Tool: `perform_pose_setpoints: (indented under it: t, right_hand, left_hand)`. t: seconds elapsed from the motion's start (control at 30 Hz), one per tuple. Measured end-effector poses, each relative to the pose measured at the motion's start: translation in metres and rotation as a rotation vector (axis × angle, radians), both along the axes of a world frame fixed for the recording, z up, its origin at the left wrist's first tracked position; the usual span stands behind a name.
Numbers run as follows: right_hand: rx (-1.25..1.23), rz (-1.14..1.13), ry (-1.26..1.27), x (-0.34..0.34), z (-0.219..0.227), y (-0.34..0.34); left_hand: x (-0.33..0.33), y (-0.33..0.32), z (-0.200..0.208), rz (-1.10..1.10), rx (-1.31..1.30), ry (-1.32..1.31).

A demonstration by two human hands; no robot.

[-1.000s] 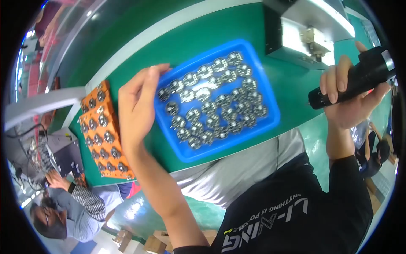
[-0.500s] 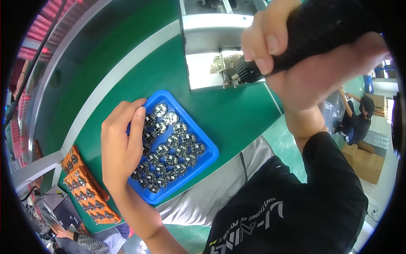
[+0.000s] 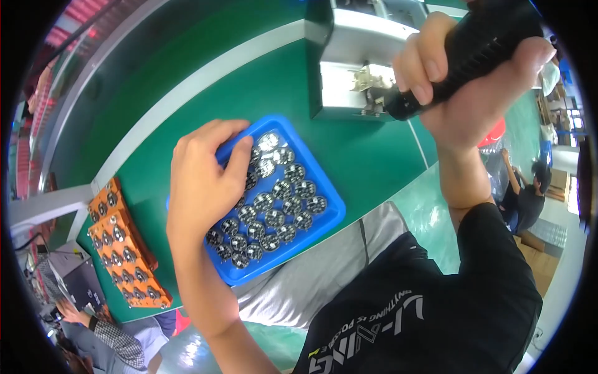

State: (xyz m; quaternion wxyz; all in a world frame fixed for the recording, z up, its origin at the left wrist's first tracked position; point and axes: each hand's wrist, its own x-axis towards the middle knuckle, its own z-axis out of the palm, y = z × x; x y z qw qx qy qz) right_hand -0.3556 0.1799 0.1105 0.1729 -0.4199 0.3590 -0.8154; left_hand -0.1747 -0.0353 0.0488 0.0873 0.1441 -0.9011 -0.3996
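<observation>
My left hand [image 3: 208, 181] is closed over the left rim of a blue plastic tray [image 3: 336, 215], with the thumb reaching inside the rim. Many small round circuit boards [image 3: 274, 218], silver and black, lie loose in the tray; my fingers hide some of them. Up at the right, my right hand [image 3: 458, 106] is wrapped round a black electric screwdriver [image 3: 479, 53] with a ribbed grip. Its tip points down and left, right beside the metal mechanism on the front of a silver box-shaped machine [image 3: 342, 93]. The bit itself is hard to make out.
An orange fixture [image 3: 118, 212] holding rows of metal parts stands at the left of the green table [image 3: 261, 75]. A pale frame rail [image 3: 149, 100] curves behind it. One co-worker [image 3: 529, 199] is at the far right; another person's checked sleeve [image 3: 118, 340] shows at lower left.
The view has shifted, so tray, left hand and machine appear farther right and higher. My left hand stays on the tray rim. The screwdriver remains in my right hand beside the machine's mechanism.
</observation>
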Motion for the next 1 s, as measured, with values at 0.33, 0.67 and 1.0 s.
perform_pose_setpoints:
  t: [0.33,0.67,1.0]
  right_hand:
    - [0.443,0.239,-0.091,0.024,-0.036,-0.069]
    - [0.225,-0.269,-0.092,0.071,-0.057,-0.093]
    - [0.039,-0.16,-0.065,0.07,-0.068,-0.11]
  left_hand:
    - [0.009,-0.018,-0.005,-0.297,-0.046,0.139]
    - [0.01,-0.012,-0.012,-0.263,-0.213,0.085]
    - [0.006,-0.005,-0.015,-0.219,-0.224,0.109]
